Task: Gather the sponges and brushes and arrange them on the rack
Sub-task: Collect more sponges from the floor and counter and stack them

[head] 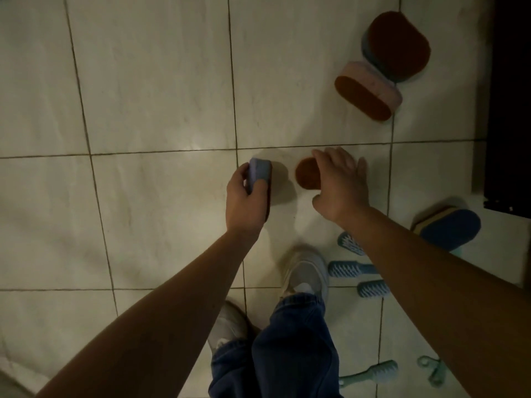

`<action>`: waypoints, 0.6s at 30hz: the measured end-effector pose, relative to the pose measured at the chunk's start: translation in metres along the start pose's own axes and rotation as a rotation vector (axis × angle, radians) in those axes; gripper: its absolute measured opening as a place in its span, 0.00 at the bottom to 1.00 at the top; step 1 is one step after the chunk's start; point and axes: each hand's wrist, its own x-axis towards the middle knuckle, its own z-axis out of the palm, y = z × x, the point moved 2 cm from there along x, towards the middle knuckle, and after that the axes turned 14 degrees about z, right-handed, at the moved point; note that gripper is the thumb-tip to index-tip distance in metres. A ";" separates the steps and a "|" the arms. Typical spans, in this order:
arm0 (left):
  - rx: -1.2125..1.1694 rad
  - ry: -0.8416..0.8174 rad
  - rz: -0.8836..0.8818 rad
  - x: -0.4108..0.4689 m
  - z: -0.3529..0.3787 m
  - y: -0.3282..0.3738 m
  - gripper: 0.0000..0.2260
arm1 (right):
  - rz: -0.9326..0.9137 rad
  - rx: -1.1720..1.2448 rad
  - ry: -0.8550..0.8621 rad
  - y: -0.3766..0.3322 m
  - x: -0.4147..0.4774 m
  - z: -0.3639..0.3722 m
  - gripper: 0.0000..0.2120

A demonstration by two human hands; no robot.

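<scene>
Two upper-right sponges (396, 44) lie touching on the floor (143, 81). At centre, the centre-left sponge (260, 170) sits beside the centre-right sponge (307, 173). The brushes (347, 268) lie lower right, near the right-edge sponge (451, 228).

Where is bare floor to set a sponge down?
Bare: tiles left of the left hand, and the tile between the right hand and the pink sponge. Crowded: lower right, brushes and blue-topped sponge.

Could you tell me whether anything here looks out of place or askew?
Yes: everything lies scattered on the tiled floor. The pink sponge is tipped on its edge beside a brown-topped sponge, and the brushes by the shoe point different ways. No rack is in view.
</scene>
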 end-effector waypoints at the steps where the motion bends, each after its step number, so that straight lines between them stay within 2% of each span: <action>1: -0.016 0.006 -0.020 0.001 0.000 -0.001 0.18 | -0.008 -0.005 0.020 0.002 0.002 0.002 0.40; 4: -0.056 0.006 -0.067 0.004 -0.001 0.001 0.16 | -0.018 0.072 0.085 0.004 0.003 0.002 0.36; 8: -0.097 0.033 -0.138 0.000 -0.002 0.017 0.12 | 0.078 0.340 0.020 -0.006 -0.009 -0.007 0.34; 11: -0.096 0.015 -0.234 -0.013 -0.008 0.035 0.20 | 0.174 0.479 -0.039 -0.014 -0.031 -0.019 0.34; 13: -0.071 -0.011 -0.239 -0.025 -0.015 0.051 0.25 | 0.222 0.534 -0.077 -0.016 -0.050 -0.031 0.35; 18: -0.050 0.070 -0.251 -0.067 -0.044 0.106 0.21 | 0.238 0.614 -0.143 -0.019 -0.111 -0.082 0.31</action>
